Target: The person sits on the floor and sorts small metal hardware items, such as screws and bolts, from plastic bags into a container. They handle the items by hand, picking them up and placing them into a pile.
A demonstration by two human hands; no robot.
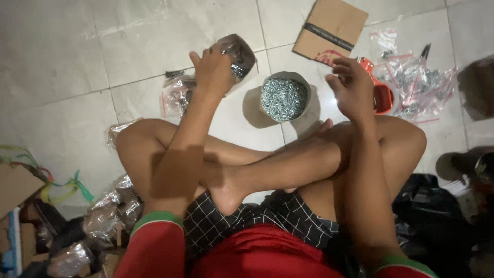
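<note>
Pale tiled floor [67,56], dim light, person seated cross-legged with bare legs across the lower middle of the view. Left hand [213,69] is raised, fingers curled tight around the neck of a small clear plastic bag of screws [237,54], which sticks up and to the right of the knuckles (contents dark, hard to read). Right hand [352,87] is loosely open, fingers spread and slightly bent, nothing pinched that I can see; fingertips sit just over a red plastic object [382,92], touching or not I cannot tell. Between the two hands, on the floor, a round tub [284,99] full of silvery screws, near both but apart from them. Just below-left of the left-hand fingers, more small bagged screws [177,95] lie on the tile. Right of the right-hand fingers, a heap of filled clear bags with red strips [419,85]. Above that hand, a flat brown cardboard piece [330,28]. Well off from the hands at lower left: crinkled plastic wrap [110,206], cardboard, green ribbon [67,188]. Lower right, a black bag [429,206].
</note>
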